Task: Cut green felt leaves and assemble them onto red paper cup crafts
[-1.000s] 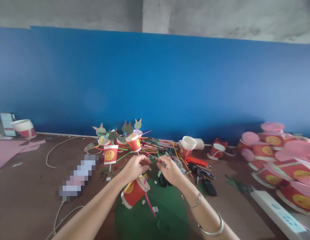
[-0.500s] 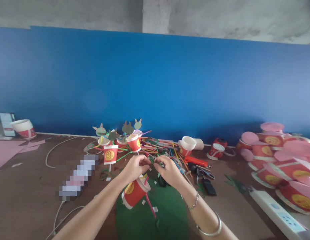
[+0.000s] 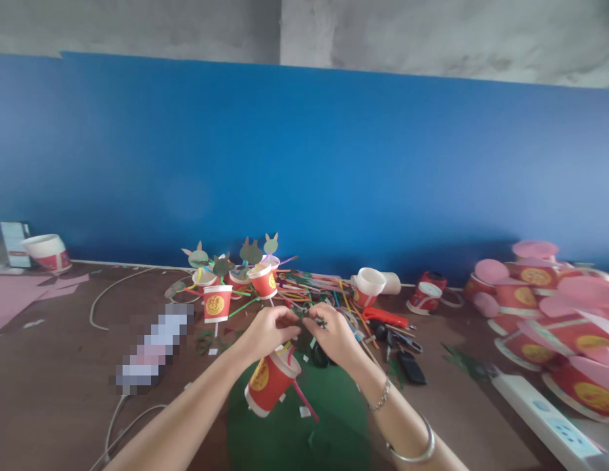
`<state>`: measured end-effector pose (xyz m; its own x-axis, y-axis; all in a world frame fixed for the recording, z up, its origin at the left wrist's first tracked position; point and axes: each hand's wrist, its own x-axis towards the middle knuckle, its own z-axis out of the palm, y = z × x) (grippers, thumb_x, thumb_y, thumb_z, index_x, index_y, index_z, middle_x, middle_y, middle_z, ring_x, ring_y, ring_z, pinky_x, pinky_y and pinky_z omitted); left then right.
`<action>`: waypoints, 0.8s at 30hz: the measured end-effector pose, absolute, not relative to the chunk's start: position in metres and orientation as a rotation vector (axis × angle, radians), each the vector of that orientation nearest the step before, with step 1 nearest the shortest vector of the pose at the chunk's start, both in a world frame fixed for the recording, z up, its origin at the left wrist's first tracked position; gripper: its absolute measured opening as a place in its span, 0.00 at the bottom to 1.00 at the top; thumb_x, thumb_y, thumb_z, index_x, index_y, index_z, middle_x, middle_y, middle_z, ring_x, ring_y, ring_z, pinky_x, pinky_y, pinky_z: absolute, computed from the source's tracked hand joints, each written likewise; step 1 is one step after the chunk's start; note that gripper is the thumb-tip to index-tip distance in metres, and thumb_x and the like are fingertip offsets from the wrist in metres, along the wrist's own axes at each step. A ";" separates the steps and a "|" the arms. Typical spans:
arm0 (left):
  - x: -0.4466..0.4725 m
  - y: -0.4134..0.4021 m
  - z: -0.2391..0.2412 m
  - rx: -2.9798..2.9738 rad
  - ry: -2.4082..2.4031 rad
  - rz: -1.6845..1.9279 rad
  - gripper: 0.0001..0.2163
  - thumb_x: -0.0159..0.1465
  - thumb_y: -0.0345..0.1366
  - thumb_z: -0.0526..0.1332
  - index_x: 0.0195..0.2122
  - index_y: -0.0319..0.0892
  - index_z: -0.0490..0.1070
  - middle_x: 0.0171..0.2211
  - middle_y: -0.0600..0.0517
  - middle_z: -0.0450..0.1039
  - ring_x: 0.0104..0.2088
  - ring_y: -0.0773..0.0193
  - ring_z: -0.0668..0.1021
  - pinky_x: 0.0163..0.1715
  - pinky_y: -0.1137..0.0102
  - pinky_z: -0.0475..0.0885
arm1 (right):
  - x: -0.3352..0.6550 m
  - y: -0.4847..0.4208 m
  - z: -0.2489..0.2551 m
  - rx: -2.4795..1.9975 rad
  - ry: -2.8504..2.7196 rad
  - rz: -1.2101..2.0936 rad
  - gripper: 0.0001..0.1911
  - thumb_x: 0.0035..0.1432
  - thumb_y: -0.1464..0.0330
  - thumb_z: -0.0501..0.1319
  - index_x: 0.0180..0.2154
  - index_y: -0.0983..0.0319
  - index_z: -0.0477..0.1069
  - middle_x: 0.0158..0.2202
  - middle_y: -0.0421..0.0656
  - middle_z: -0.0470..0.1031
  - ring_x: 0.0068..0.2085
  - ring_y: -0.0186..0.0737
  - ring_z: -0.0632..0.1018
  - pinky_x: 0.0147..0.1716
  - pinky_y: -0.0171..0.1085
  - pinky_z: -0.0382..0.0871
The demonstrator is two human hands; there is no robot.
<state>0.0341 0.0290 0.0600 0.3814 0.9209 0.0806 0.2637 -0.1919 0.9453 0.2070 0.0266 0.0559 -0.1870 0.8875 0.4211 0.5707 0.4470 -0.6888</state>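
My left hand (image 3: 279,327) and my right hand (image 3: 328,330) are closed in pinches, fingertips almost meeting. Between them shows a small dark green paper piece (image 3: 304,315), mostly covered by the fingers. Below my left hand, a red paper cup (image 3: 273,386) with a yellow emblem hangs tilted above the green sheet (image 3: 284,445). A pink straw (image 3: 307,400) sticks out of its side, and a bit of yellow shows at its rim. The left fingers hide just where they grip the cup figure.
Behind my hands stand cup figures (image 3: 216,304) with green animal heads. Loose straws (image 3: 314,284), a red-handled tool (image 3: 385,317), and a black key fob (image 3: 411,366) lie beyond. Pink-topped cups (image 3: 522,297) and a white power strip (image 3: 544,412) are at right; a blue partition (image 3: 304,163) rises behind.
The hanging cup has swung slightly right and down, its pink straw with it. My left hand has shifted a little right, and the right fingers have curled further around the green piece.
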 end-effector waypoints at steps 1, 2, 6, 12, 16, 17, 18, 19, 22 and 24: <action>0.034 0.029 0.060 1.696 1.083 0.862 0.05 0.53 0.34 0.61 0.29 0.38 0.71 0.25 0.50 0.75 0.27 0.64 0.75 0.27 0.73 0.67 | 0.207 0.026 0.056 -1.229 -1.864 0.510 0.08 0.53 0.68 0.58 0.24 0.62 0.68 0.29 0.43 0.72 0.34 0.40 0.73 0.36 0.36 0.66; 0.034 0.030 0.059 1.708 1.110 0.871 0.05 0.53 0.34 0.61 0.27 0.38 0.71 0.24 0.51 0.74 0.26 0.64 0.75 0.26 0.73 0.66 | 0.206 0.026 0.057 -1.219 -1.850 0.538 0.09 0.54 0.67 0.57 0.24 0.62 0.69 0.29 0.43 0.73 0.34 0.40 0.74 0.36 0.36 0.66; 0.033 0.036 0.055 1.670 1.192 0.958 0.04 0.52 0.34 0.61 0.24 0.39 0.68 0.21 0.54 0.71 0.23 0.67 0.72 0.24 0.74 0.64 | 0.206 0.025 0.060 -1.195 -1.723 0.620 0.13 0.58 0.63 0.53 0.36 0.62 0.73 0.37 0.46 0.76 0.39 0.42 0.75 0.40 0.38 0.67; 0.033 0.039 0.057 1.504 1.213 1.086 0.05 0.51 0.35 0.60 0.24 0.40 0.65 0.20 0.57 0.67 0.22 0.68 0.71 0.23 0.75 0.63 | 0.210 0.030 0.054 -1.277 -1.548 0.622 0.17 0.56 0.60 0.55 0.42 0.63 0.70 0.36 0.47 0.76 0.37 0.42 0.76 0.37 0.38 0.69; 0.032 0.038 0.058 1.358 1.151 1.153 0.07 0.52 0.37 0.61 0.25 0.40 0.64 0.21 0.57 0.66 0.23 0.68 0.71 0.24 0.74 0.65 | 0.209 0.030 0.051 -1.306 -1.664 0.762 0.14 0.54 0.60 0.57 0.36 0.64 0.73 0.32 0.45 0.77 0.34 0.41 0.76 0.34 0.36 0.69; 0.032 0.038 0.058 1.325 1.140 1.164 0.07 0.52 0.37 0.61 0.26 0.40 0.64 0.21 0.57 0.66 0.23 0.68 0.71 0.24 0.73 0.66 | 0.209 0.029 0.051 -1.308 -1.708 0.812 0.14 0.54 0.60 0.58 0.34 0.64 0.73 0.31 0.45 0.77 0.33 0.40 0.76 0.32 0.35 0.68; 0.031 0.038 0.057 1.302 1.139 1.173 0.08 0.52 0.38 0.62 0.26 0.40 0.64 0.21 0.57 0.66 0.23 0.68 0.71 0.24 0.73 0.66 | 0.208 0.028 0.051 -1.307 -1.746 0.853 0.13 0.54 0.61 0.58 0.32 0.64 0.73 0.29 0.44 0.77 0.31 0.40 0.76 0.30 0.35 0.68; 0.031 0.039 0.057 1.289 1.150 1.183 0.08 0.52 0.38 0.62 0.27 0.40 0.64 0.21 0.58 0.66 0.22 0.68 0.71 0.24 0.73 0.66 | 0.207 0.027 0.051 -1.307 -1.774 0.876 0.12 0.53 0.61 0.59 0.31 0.64 0.73 0.28 0.43 0.77 0.30 0.39 0.76 0.29 0.34 0.67; 0.030 0.039 0.057 1.293 1.179 1.210 0.08 0.52 0.38 0.62 0.27 0.40 0.65 0.20 0.58 0.67 0.22 0.68 0.71 0.24 0.74 0.64 | 0.206 0.024 0.052 -1.313 -1.808 0.841 0.12 0.52 0.61 0.60 0.31 0.64 0.73 0.28 0.43 0.76 0.30 0.38 0.75 0.28 0.34 0.66; 0.030 0.039 0.058 1.311 1.173 1.236 0.08 0.52 0.38 0.62 0.28 0.40 0.66 0.21 0.57 0.67 0.22 0.68 0.71 0.24 0.74 0.64 | 0.205 0.022 0.054 -1.316 -1.808 0.788 0.14 0.52 0.59 0.60 0.33 0.64 0.73 0.30 0.44 0.77 0.32 0.40 0.75 0.31 0.35 0.67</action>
